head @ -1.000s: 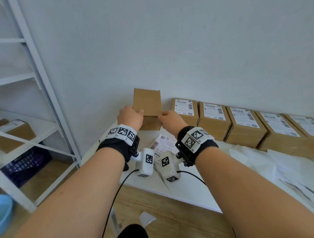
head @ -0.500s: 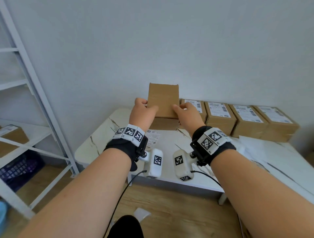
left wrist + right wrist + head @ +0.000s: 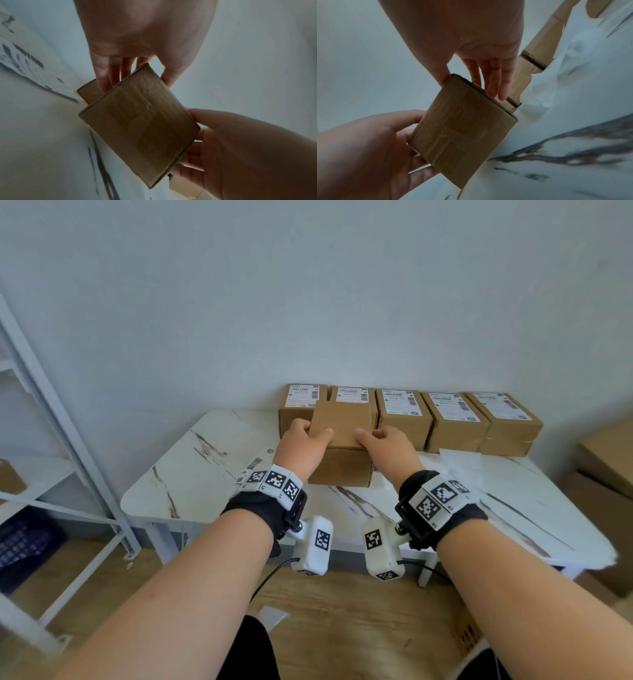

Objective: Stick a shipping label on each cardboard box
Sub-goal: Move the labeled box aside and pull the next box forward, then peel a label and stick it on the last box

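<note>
Plain cardboard box (image 3: 342, 426) at frame centre, left hand (image 3: 301, 445) and right hand (image 3: 387, 446) each grasping a side, above marble desk (image 3: 191, 484), five labelled boxes (image 3: 445, 419) behind

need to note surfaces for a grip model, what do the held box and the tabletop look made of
Held box: plain brown cardboard, matte; in the wrist view glossy clear tape strips cross its underside.
Tabletop: white with dark veins, smooth and slightly shiny. It looks like marble, though it could be a marble-print laminate.
</note>
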`<state>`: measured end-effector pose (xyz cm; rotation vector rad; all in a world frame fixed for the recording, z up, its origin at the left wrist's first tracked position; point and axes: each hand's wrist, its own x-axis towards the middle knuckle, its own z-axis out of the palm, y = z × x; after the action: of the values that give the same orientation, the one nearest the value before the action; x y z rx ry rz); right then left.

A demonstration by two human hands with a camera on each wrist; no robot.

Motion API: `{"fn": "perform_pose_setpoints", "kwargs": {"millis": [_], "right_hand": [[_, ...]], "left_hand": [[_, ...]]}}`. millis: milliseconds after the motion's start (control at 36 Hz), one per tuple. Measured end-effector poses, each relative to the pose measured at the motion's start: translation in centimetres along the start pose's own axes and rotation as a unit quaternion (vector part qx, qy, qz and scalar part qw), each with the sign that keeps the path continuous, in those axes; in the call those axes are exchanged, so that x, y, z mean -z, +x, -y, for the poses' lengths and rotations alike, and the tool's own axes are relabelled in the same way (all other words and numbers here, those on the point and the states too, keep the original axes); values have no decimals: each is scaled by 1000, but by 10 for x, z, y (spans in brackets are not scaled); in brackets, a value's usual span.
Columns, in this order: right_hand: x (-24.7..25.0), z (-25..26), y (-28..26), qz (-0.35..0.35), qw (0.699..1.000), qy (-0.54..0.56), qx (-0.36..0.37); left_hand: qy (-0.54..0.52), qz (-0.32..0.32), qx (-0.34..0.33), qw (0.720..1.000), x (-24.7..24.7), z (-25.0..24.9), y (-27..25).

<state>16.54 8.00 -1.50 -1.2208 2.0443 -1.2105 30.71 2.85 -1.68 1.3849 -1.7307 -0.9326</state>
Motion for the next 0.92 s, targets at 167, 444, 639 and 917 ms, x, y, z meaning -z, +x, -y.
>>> {"fn": "perform_pose_setpoints", "kwargs": {"millis": [167, 444, 639, 917], "right_hand": [[0, -14, -3, 10, 1000, 5, -12], [1, -22, -1, -7, 1000, -8, -19], [0, -7, -2, -71, 995, -26, 68], [-27, 22, -14, -91, 979, -64, 169]], "left_hand": [[41, 60, -28, 997, -12, 2, -5], [119, 84, -41, 988, -18, 10, 0], [178, 14, -6, 984, 13, 26, 17], [367, -12, 67, 928, 55, 78, 28]]}}
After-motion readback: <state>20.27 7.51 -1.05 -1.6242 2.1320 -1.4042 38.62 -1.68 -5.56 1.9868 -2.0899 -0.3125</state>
